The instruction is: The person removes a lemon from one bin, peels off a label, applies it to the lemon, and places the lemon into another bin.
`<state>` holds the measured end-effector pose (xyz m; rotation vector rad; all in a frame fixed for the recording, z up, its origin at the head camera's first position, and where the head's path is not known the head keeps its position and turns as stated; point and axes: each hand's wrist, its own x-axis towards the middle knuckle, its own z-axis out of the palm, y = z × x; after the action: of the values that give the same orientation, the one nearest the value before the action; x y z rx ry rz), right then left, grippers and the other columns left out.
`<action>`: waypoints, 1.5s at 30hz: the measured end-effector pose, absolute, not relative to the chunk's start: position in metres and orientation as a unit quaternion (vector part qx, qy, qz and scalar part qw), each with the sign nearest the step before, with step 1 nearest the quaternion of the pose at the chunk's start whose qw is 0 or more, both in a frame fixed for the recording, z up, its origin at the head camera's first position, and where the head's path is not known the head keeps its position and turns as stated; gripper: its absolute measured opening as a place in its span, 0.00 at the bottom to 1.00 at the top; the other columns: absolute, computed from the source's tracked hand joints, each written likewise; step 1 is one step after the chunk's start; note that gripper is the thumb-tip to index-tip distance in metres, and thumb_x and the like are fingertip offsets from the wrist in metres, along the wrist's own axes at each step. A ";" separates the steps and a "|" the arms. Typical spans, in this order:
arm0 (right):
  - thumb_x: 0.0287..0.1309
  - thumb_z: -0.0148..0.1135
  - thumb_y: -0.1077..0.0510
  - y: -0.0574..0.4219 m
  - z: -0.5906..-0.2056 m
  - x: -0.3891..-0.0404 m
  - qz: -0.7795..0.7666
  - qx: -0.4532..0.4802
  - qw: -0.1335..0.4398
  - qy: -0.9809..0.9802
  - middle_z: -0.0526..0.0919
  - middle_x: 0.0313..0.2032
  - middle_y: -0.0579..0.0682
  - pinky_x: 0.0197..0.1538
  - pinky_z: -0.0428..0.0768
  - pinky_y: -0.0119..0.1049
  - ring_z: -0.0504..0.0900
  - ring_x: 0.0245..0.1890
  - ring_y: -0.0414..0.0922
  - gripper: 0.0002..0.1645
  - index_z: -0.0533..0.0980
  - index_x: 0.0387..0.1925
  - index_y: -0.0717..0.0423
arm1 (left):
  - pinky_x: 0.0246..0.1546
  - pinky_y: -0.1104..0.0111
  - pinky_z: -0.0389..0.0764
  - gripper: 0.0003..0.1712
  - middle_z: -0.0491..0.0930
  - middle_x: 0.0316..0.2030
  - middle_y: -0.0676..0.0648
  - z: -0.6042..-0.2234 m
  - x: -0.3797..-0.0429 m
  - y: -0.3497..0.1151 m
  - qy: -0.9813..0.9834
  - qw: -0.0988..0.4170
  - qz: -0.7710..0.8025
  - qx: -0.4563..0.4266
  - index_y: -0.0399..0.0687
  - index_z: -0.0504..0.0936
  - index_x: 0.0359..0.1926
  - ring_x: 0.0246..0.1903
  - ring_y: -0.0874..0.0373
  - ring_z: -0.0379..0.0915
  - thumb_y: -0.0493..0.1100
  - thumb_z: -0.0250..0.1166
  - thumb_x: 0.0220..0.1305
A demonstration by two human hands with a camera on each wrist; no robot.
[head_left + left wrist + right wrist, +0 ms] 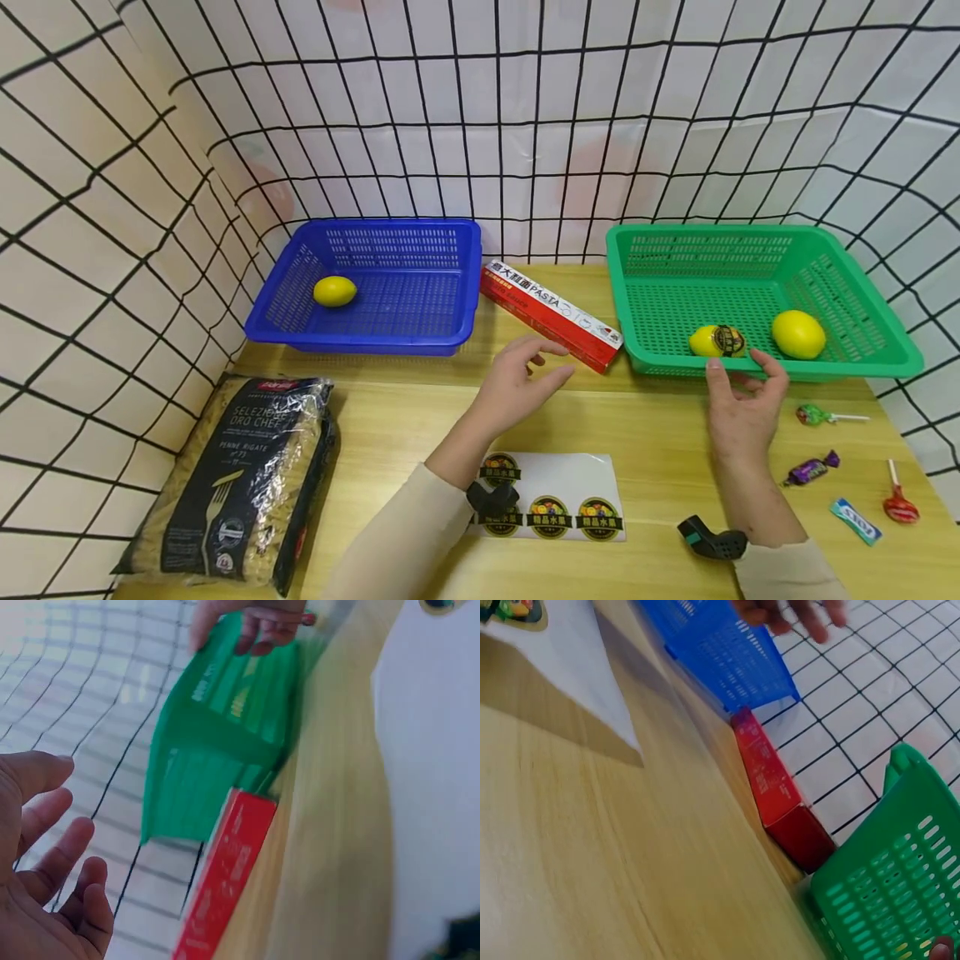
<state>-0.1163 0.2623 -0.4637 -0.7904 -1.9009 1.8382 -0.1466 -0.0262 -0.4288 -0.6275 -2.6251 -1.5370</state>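
Observation:
My right hand is at the front rim of the green basket, its thumb and index finger spread and nothing between them. Just beyond those fingertips lies a lemon with a round black-and-gold sticker. Another lemon, plain in this view, lies to its right in the same basket. My left hand hovers over the middle of the table with fingers loosely bent, holding nothing. Below it is a white sticker sheet bearing several round fruit labels, partly covered by the left wrist.
A blue basket at back left holds one lemon. Between the baskets lies a red pasta box. A bag of penne is at front left. Lollipops and wrapped candies lie at right. Grid-patterned cloth surrounds the table.

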 end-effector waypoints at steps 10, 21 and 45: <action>0.67 0.65 0.59 0.224 -0.456 -0.100 0.614 -0.143 0.218 -0.745 0.75 0.34 0.39 0.29 0.72 0.21 0.72 0.24 0.33 0.35 0.63 0.72 0.47 | 0.42 0.60 0.79 0.13 0.84 0.47 0.41 -0.437 -0.121 -0.082 -0.823 0.079 -0.549 -0.122 0.46 0.86 0.49 0.43 0.44 0.78 0.42 0.71 0.65; 0.66 0.65 0.63 0.155 -0.450 -0.107 0.641 -0.042 0.158 -0.750 0.76 0.32 0.39 0.27 0.71 0.24 0.72 0.23 0.34 0.30 0.69 0.68 0.55 | 0.41 0.64 0.78 0.15 0.83 0.45 0.39 -0.402 -0.141 -0.141 -0.829 0.158 -0.530 -0.088 0.41 0.85 0.50 0.41 0.45 0.77 0.40 0.72 0.63; 0.63 0.68 0.45 0.039 -0.435 -0.155 0.595 0.057 -0.018 -0.802 0.76 0.56 0.61 0.38 0.80 0.36 0.80 0.41 0.50 0.36 0.69 0.71 0.41 | 0.47 0.54 0.79 0.29 0.76 0.62 0.42 -0.372 -0.212 -0.219 -0.912 0.087 -0.399 -0.034 0.48 0.75 0.66 0.56 0.42 0.72 0.51 0.69 0.68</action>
<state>-0.1552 0.0394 -0.4350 0.1825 -2.5481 1.8898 -0.2115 -0.2194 -0.3719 -0.1018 -2.7165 -1.1879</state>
